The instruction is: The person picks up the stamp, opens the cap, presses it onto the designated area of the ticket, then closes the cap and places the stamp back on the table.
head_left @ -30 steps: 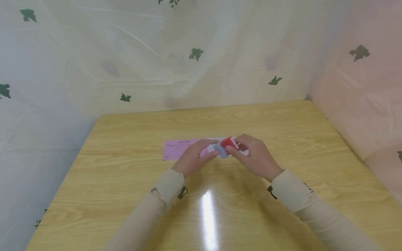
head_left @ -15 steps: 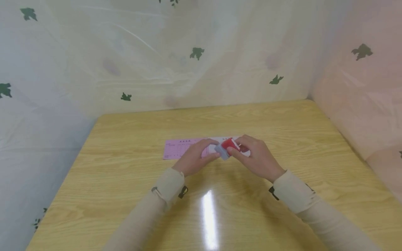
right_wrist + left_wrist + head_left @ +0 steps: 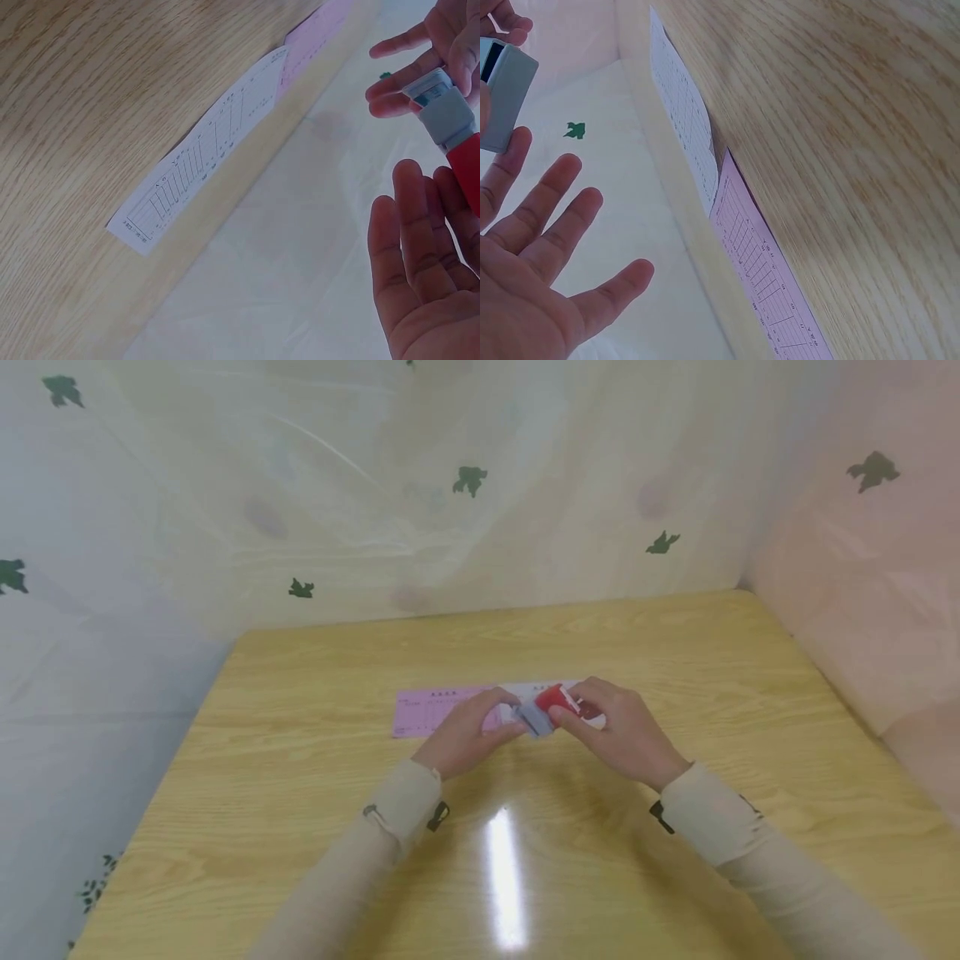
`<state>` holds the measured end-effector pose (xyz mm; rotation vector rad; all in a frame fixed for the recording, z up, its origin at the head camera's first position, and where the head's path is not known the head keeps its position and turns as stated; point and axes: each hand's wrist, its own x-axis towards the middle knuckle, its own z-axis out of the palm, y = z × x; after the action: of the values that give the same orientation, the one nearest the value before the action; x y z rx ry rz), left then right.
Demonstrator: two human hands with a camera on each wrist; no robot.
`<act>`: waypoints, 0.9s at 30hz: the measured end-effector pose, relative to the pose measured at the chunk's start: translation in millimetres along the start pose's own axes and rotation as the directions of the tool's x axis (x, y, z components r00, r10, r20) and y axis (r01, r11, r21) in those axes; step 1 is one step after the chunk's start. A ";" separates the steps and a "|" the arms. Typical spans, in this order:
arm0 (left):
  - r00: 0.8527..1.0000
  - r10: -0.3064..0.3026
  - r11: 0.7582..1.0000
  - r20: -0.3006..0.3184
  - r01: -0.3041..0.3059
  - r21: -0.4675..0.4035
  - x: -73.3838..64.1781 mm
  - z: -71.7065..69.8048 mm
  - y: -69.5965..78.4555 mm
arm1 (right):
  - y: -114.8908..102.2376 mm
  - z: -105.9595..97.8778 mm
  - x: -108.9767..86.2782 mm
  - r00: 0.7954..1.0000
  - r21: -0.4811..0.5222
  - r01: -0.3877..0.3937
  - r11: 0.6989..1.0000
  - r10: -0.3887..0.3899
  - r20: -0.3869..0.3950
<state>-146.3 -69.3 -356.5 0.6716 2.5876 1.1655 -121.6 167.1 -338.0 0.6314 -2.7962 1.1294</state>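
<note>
Above the table, both hands hold what looks like a stamp with a red body [image 3: 554, 697] and a grey end piece [image 3: 534, 721]. The left hand [image 3: 467, 737] pinches the grey piece between thumb and index finger; its other fingers spread out in the left wrist view. The right hand [image 3: 626, 737] grips the red body with thumb and fingers. In the right wrist view, a narrower grey section shows between the grey end piece [image 3: 445, 116] and the red body [image 3: 469, 169]. A dark opening shows in the grey piece [image 3: 510, 94] in the left wrist view.
Behind and below the hands, a pink printed slip [image 3: 420, 714] lies on the wooden table [image 3: 300, 777]. A white printed slip [image 3: 202, 154] lies end to end with it. Pale curtains with green bird shapes [image 3: 470, 480] hang around the table's back and sides.
Both hands keep their hold, and the stamp has shifted slightly right in the head view. A dark line now shows on the grey piece. The head view has moved a little.
</note>
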 end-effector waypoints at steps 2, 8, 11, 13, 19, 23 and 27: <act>1.000 0.004 1.000 0.002 -0.004 0.009 0.0 -0.6 -0.9 | -0.2 0.3 0.4 1.000 0.003 0.000 1.000 0.000 0.001; 1.000 -0.015 0.999 0.011 0.014 0.041 -1.5 -2.0 0.5 | -2.2 0.6 0.8 1.000 0.010 -0.005 1.000 0.005 0.012; 0.999 -0.034 0.998 0.012 0.034 0.052 -3.4 -3.3 1.6 | -2.9 0.2 0.7 1.000 0.012 -0.007 1.000 0.007 0.015; 0.999 -0.046 0.997 0.013 0.046 0.061 -4.5 -4.4 1.9 | -2.8 -0.2 0.6 1.000 0.009 -0.007 1.000 0.007 0.015; 0.996 -0.080 0.991 0.028 0.076 0.109 -7.1 -8.5 2.2 | -1.4 -0.7 0.6 1.000 -0.010 -0.005 1.000 0.005 0.007; 0.995 -0.096 0.987 0.035 0.091 0.136 -8.8 -10.8 0.8 | -1.0 -0.7 1.3 1.000 -0.021 -0.013 1.000 0.013 0.010; 0.995 -0.096 0.984 0.033 0.090 0.151 -9.3 -13.0 -1.8 | -1.7 -1.4 1.5 0.999 -0.029 -0.042 0.999 0.042 0.019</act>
<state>-143.7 -83.3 -349.1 0.5902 2.6600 0.9282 -122.4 166.5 -335.6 0.5868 -2.8496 1.0936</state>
